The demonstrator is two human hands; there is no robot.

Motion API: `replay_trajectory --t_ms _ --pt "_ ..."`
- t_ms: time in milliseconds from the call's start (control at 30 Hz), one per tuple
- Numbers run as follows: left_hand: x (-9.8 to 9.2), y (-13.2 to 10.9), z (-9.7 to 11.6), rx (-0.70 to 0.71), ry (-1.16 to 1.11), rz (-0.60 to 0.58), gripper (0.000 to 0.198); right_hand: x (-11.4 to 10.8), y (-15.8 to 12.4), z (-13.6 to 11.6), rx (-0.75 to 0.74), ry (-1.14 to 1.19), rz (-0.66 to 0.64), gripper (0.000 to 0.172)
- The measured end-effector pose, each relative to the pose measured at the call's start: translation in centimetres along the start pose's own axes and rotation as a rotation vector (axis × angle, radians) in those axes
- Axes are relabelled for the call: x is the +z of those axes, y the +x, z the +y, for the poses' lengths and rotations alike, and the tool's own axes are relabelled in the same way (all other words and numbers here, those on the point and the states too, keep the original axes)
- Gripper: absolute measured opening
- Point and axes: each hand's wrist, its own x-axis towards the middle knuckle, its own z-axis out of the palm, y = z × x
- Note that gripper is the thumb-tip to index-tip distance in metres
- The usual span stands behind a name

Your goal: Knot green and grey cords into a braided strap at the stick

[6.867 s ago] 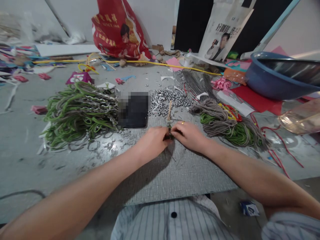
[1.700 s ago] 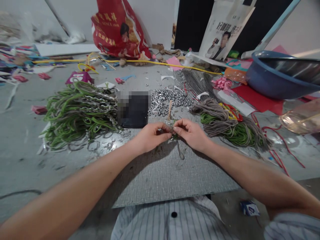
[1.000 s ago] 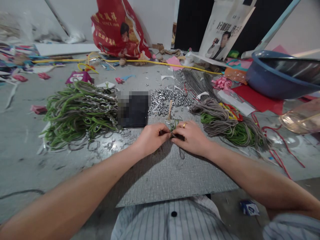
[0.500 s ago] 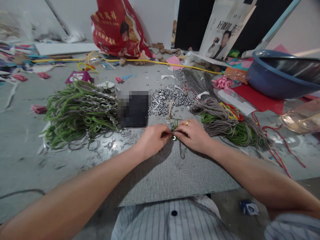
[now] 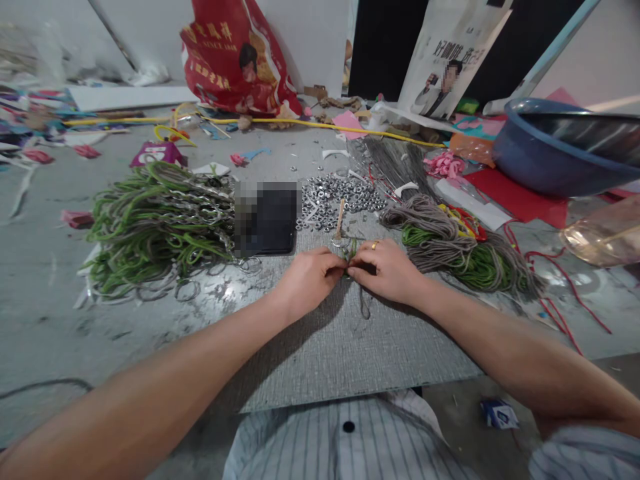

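My left hand (image 5: 311, 279) and my right hand (image 5: 386, 272) meet fingertip to fingertip just above the grey board. Both pinch a thin green and grey cord (image 5: 365, 308), whose grey loop hangs down toward me between them. A bit of green shows above the fingertips, while the gripped part is mostly hidden. Just beyond the hands lies a small wooden stick (image 5: 341, 217) with a metal ring at its near end. Behind it spreads a pile of small metal nuts or rings (image 5: 320, 193).
Left of the hands are a dark phone (image 5: 275, 220) and a heap of green and grey cords with metal twists (image 5: 150, 227). At right lie bundled cords (image 5: 465, 250), red cords (image 5: 560, 270) and a blue basin (image 5: 560, 153). A red bag (image 5: 225, 60) stands behind.
The fingertips have drawn slightly closer together. A small shiny white or metal piece below them is now out of sight. The surrounding things have not moved.
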Motion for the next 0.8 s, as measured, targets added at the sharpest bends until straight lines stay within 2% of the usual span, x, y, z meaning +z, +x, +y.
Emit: replay_trajectory --t_ms 200,500,800 --pt "0.27 -0.07 -0.08 0.041 0.106 -0.057 0.024 -0.48 -0.29 -0.04 -0.059 -0.07 -0.055 0.025" --pt "-0.24 -0.4 0.45 0.085 0.204 -0.178 0.023 -0.8 -0.2 -0.17 -0.09 -0.107 -0.08 0.017" --pt "-0.53 0.27 -0.05 0.024 0.067 -0.185 0.016 -0.76 -0.18 -0.11 -0.056 -0.124 -0.074 0.015"
